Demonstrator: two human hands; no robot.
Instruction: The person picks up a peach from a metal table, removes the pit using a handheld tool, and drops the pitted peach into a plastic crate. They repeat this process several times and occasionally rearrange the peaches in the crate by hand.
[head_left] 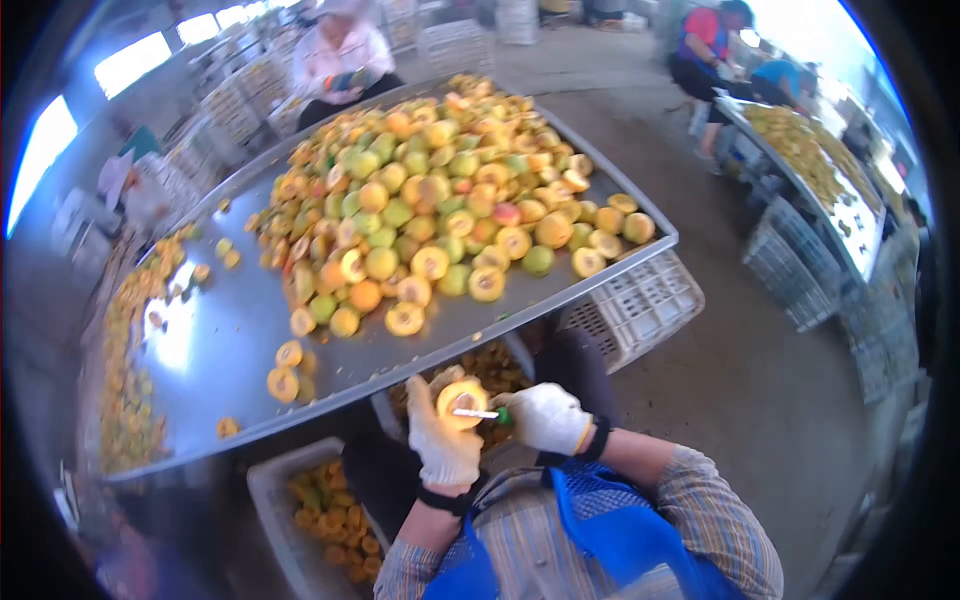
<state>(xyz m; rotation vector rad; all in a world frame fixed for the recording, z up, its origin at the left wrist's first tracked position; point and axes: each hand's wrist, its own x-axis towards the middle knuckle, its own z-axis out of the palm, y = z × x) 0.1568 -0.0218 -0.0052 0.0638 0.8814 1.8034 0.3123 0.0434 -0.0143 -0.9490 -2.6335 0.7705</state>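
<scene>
Evidently the work in hand is coring: the left hand (440, 440), in a white knit glove, curls its fingers around a round, yellow-orange halved fruit (462, 393), cut face up, while the right hand (548, 418), gloved likewise and just beside it, is closed on the green handle of a slim, pale-bladed tool (475, 412). The blade lies across the fruit's brownish middle; whether it has bitten in, I cannot tell. As I judge it, the next move calls for a steady left grip and a small, controlled turn of the right wrist, with the tip kept clear of the left fingers. Below and just beyond both hands, a pale plastic tub (525, 352) holds more cut fruit; to the left of the left hand, a light-grey plastic crate (262, 490) carries orange and greenish pieces. Past the hands stretches a shiny, raised-edged metal surface (240, 310), with two loose halves (284, 384) near its close edge, beyond the left hand, and a large heap of yellow, orange and green fruit (420, 190) farther out. A white slatted plastic crate (655, 300) stands beyond the right hand, to its right. Farthest ahead, across the heap, sits a person in a pale top (340, 60).
</scene>
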